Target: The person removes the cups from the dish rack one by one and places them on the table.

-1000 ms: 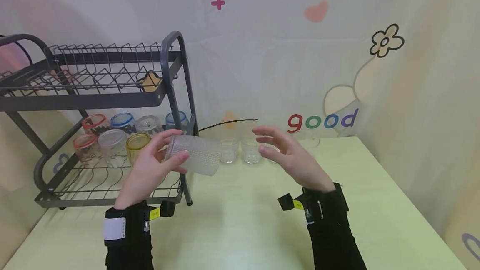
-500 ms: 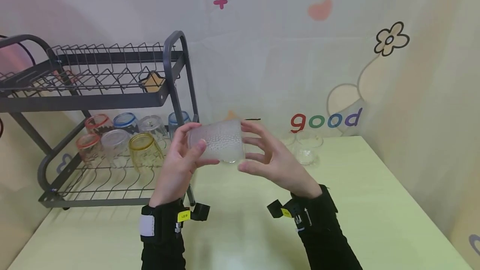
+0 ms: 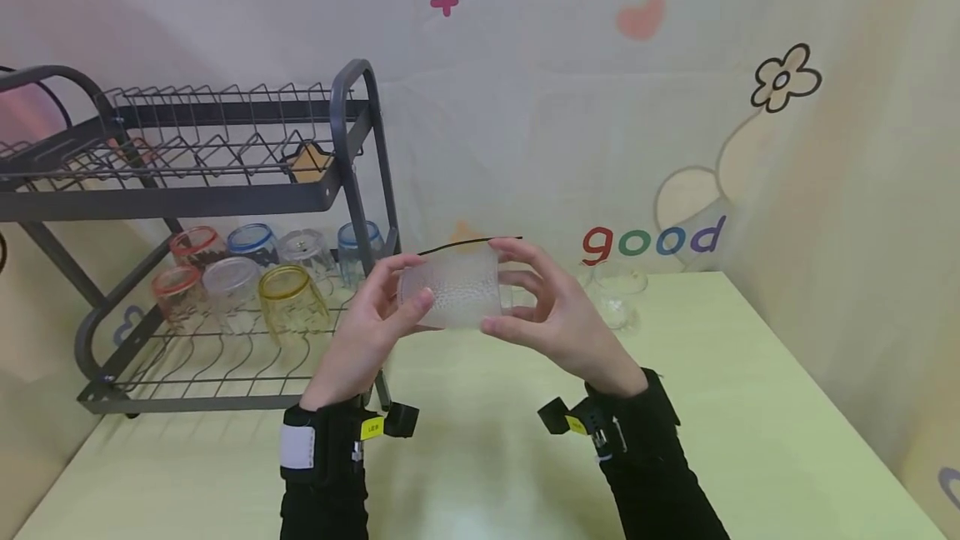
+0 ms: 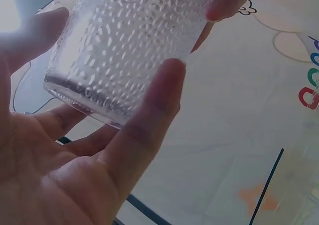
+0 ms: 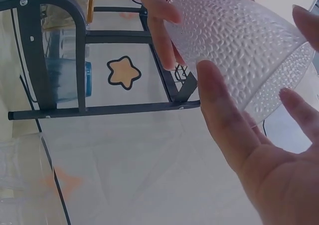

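A clear drinking glass with a pebbled wall [image 3: 453, 288] is held on its side above the table. The left hand [image 3: 372, 327] grips it round the base end, thumb on the near side. At the rim end, the right hand [image 3: 558, 319] holds it between thumb and fingers. In the left wrist view the thick base of the glass [image 4: 114, 51] lies among the left fingers [image 4: 154, 100]. The right wrist view shows the open mouth of the glass [image 5: 239, 51] facing the right palm, with right fingers [image 5: 214, 90] against its wall.
A dark two-tier dish rack [image 3: 161, 205] stands at left. Its lower shelf bears several upturned glasses, including a yellow-rimmed glass [image 3: 292, 307] and a blue-rimmed glass [image 3: 252, 244]. Clear glasses [image 3: 617, 298] stand at the table's back, partly hidden by the right hand.
The left hand has carried the glass from beside the rack rightward to the middle. The right hand has closed in and taken hold of the glass's rim end.
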`<state>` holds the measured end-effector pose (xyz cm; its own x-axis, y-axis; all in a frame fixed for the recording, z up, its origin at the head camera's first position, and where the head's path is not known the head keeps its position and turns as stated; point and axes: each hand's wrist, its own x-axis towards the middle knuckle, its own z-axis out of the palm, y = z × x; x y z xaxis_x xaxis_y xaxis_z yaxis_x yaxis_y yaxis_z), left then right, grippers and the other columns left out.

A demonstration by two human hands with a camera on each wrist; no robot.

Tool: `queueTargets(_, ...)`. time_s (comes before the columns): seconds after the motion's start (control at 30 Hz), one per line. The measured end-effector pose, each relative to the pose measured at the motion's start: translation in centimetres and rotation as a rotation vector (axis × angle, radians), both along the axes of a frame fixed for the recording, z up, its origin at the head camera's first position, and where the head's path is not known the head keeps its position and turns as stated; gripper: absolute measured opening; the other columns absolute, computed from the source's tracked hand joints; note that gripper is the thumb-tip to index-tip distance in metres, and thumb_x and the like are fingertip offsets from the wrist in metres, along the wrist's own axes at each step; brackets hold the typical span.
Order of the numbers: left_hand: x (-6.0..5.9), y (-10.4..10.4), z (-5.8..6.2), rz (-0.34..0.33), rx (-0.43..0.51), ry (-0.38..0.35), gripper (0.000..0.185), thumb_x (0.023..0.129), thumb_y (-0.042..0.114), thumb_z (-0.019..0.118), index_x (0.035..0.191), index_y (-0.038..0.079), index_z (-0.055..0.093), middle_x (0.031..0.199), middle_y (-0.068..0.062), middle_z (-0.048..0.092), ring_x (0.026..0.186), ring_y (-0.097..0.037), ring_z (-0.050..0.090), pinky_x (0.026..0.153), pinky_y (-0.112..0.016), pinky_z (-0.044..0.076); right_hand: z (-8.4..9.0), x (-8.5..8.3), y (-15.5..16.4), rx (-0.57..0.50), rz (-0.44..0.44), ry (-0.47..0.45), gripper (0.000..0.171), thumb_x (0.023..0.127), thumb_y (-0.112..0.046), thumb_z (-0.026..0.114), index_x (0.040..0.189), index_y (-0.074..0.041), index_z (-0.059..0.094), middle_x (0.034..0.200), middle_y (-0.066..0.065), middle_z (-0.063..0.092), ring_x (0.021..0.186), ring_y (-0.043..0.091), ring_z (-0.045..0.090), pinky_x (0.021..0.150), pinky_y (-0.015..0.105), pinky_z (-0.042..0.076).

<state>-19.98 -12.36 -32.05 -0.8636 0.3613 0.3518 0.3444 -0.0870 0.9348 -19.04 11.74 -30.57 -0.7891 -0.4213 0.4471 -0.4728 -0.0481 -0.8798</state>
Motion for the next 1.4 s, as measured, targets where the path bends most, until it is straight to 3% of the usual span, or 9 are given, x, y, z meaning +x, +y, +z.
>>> queueTargets(0.27,-0.2,-0.2,0.0,0.117,-0.329,0.070,0.057,0.098,0.036,0.060,0.148,0.019,0.040,0.151,-0.006,0.038,0.136,-0.030,0.040,0.101,-0.056,0.042,0.0,-0.3,0.7,0.112,-0.090,0.042,0.072,0.084,-0.011,0.079,0.144,-0.028,0.044,0.141,0.002,0.041,0.121,0.027,0.052,0.083,0.042,0.056)
queueTargets(0.5,-0.5,-1.3,0.3,0.196,-0.443,0.107,0.054,0.098,0.040,0.059,0.145,0.018,0.044,0.144,-0.005,0.048,0.131,-0.026,0.045,0.103,-0.056,0.039,0.2,-0.8,1.4,0.198,-0.170,0.062,0.072,0.083,-0.019,0.081,0.143,-0.034,0.046,0.138,-0.001,0.043,0.121,0.021,0.052,0.081,0.038,0.057)
queueTargets(0.73,0.6,-5.4,1.0,0.281,-0.559,0.112,0.056,0.100,0.046,0.053,0.145,0.015,0.043,0.139,-0.013,0.052,0.129,-0.031,0.046,0.102,-0.060,0.037,-0.1,-1.4,1.5,0.251,-0.231,0.083,0.071,0.082,-0.020,0.082,0.142,-0.032,0.047,0.136,0.002,0.045,0.120,0.022,0.053,0.085,0.036,0.056)
queueTargets(0.97,1.5,-9.0,1.4,0.368,-0.610,0.110,0.057,0.103,0.044,0.046,0.149,0.012,0.037,0.139,-0.018,0.050,0.129,-0.037,0.044,0.101,-0.064,0.036,-0.5,-1.9,1.6,0.299,-0.284,0.084,0.071,0.080,-0.026,0.083,0.142,-0.031,0.047,0.136,0.000,0.047,0.117,0.022,0.054,0.084,0.036,0.056)
queueTargets(1.2,1.1,-9.5,0.9,0.387,-0.633,0.104,0.061,0.102,0.046,0.045,0.150,0.011,0.035,0.142,-0.021,0.047,0.130,-0.039,0.042,0.099,-0.062,0.038,-1.1,-1.9,2.5,0.378,-0.349,0.071,0.071,0.080,-0.032,0.082,0.142,-0.034,0.047,0.137,-0.002,0.047,0.118,0.022,0.054,0.081,0.034,0.056)
queueTargets(1.4,0.6,-9.4,0.9,0.415,-0.663,0.121,0.061,0.102,0.045,0.046,0.150,0.010,0.036,0.141,-0.024,0.046,0.126,-0.043,0.046,0.093,-0.061,0.043,-1.1,-1.9,3.4,0.433,-0.417,0.113,0.072,0.080,-0.035,0.082,0.142,-0.034,0.047,0.138,-0.001,0.047,0.116,0.021,0.055,0.078,0.036,0.056)
